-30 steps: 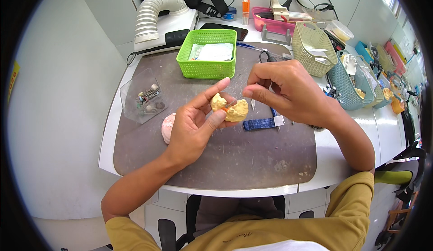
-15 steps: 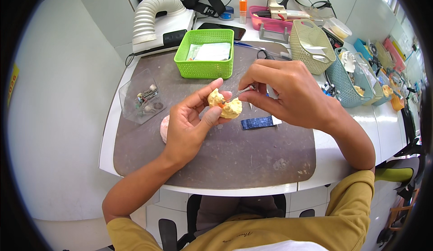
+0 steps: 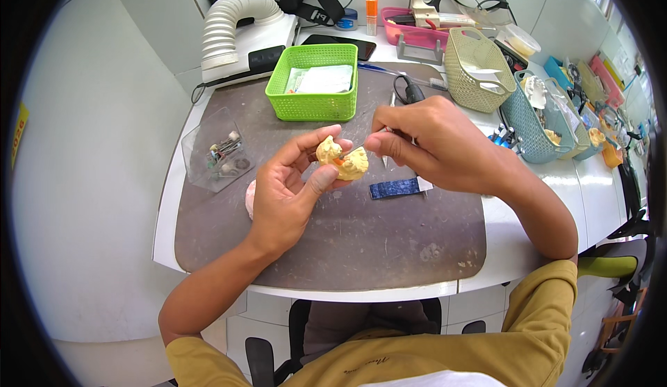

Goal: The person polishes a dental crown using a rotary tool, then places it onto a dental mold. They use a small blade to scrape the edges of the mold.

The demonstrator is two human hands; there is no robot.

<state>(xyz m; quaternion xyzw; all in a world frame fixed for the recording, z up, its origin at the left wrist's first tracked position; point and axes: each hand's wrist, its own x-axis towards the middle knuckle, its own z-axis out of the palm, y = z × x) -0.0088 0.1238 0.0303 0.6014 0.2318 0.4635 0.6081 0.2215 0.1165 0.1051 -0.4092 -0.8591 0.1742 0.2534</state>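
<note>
My left hand [image 3: 286, 182] holds a yellow dental cast [image 3: 353, 167] between thumb and fingers, above the middle of the mat. An orange patch [image 3: 338, 162] shows in the cast's hollow. To its right, my right hand [image 3: 431, 144] pinches a thin metal hand tool [image 3: 388, 130], mostly hidden by the fingers. The tool's fine tip is too small to place exactly against the cast. Below the right hand lies a dark blue strip [image 3: 394, 189] with a white end. A pink rounded piece [image 3: 250, 199] lies partly hidden behind my left hand.
A green basket [image 3: 311, 105] with papers stands beyond my hands. At left is a clear tray [image 3: 215, 152] of small rotary bits. A black-handled tool [image 3: 413, 92] and a brush [image 3: 436, 83] lie behind the right hand. Beige [image 3: 479, 67] and blue [image 3: 535, 133] baskets line the right; a white hose [image 3: 240, 8] stands far left.
My right hand has drawn slightly back from the cast with the metal tool, uncovering the black-handled tool behind it. The left hand still holds the cast, almost unmoved.
</note>
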